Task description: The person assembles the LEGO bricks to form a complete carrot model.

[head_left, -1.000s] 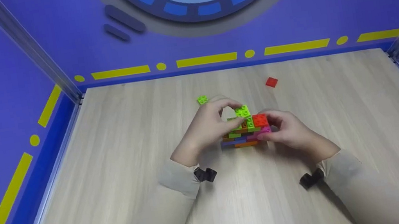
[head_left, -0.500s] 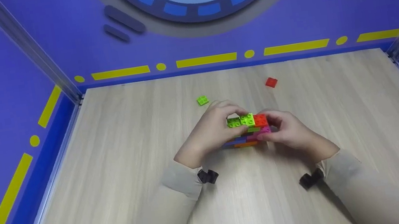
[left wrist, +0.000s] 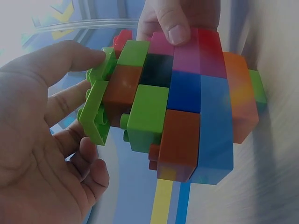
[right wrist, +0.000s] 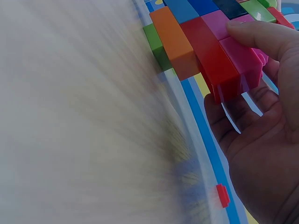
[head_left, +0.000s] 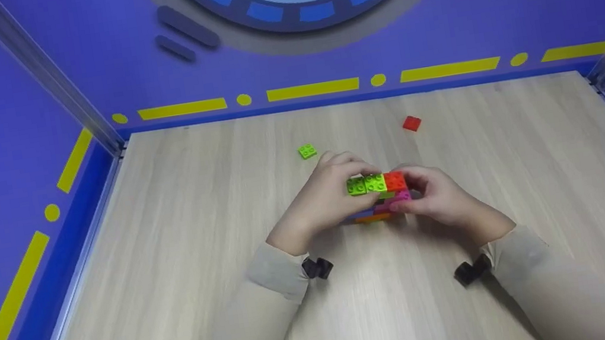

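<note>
A stack of colourful toy building bricks [left wrist: 184,93] stands between the two hands in the middle of the table. My left hand [head_left: 325,195] reaches over its top and pinches a lime green brick [head_left: 375,183] between thumb and fingers. That brick sits in the top row, between a red brick [head_left: 395,181] and another lime green brick [head_left: 356,186]. On the stack's right end, my right hand [head_left: 441,194] grips the pink bricks [right wrist: 240,60], thumb on the near side and fingers behind. The left hand covers the stack's left end in the head view.
Behind the stack lie a loose lime green brick [head_left: 307,151] and a loose red brick [head_left: 412,123]. The wooden table [head_left: 194,210] is bordered by blue panels [head_left: 323,65] at the back and sides.
The lime green brick in my left hand has come down from above the stack into the top row beside the red brick. My right hand keeps its hold on the stack.
</note>
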A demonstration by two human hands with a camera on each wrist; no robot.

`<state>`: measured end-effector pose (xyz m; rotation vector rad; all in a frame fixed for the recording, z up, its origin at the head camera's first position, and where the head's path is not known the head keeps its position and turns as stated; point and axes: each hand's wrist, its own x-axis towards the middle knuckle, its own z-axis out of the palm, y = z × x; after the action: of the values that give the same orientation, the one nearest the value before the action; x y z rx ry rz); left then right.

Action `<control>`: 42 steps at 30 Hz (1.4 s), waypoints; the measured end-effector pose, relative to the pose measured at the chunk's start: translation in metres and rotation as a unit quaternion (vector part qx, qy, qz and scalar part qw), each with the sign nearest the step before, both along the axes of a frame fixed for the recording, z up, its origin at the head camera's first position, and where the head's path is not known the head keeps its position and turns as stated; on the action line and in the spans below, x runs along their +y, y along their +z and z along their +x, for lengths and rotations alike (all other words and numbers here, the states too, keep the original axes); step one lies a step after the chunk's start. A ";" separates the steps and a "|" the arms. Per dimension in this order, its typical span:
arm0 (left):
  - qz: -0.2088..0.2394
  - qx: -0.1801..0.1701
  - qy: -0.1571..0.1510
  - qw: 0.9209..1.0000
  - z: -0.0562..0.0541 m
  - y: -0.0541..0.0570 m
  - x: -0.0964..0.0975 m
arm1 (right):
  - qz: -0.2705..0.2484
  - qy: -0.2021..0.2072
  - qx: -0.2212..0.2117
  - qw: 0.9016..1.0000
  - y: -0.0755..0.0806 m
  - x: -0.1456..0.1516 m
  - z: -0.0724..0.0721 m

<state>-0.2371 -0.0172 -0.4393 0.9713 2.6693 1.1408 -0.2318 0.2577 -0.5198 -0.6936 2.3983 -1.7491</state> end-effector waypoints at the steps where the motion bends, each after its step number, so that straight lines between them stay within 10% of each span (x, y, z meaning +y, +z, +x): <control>1: 0.000 -0.001 0.001 1.000 0.000 0.000 0.000 | 0.001 0.001 0.001 1.000 0.000 0.000 0.000; 42: -0.042 0.011 0.032 0.999 0.005 -0.002 0.008 | 0.008 0.003 -0.002 1.000 0.002 -0.001 0.002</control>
<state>-0.2324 -0.0088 -0.4416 0.8960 2.7614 1.0243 -0.2299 0.2566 -0.5180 -0.6934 2.4024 -1.7256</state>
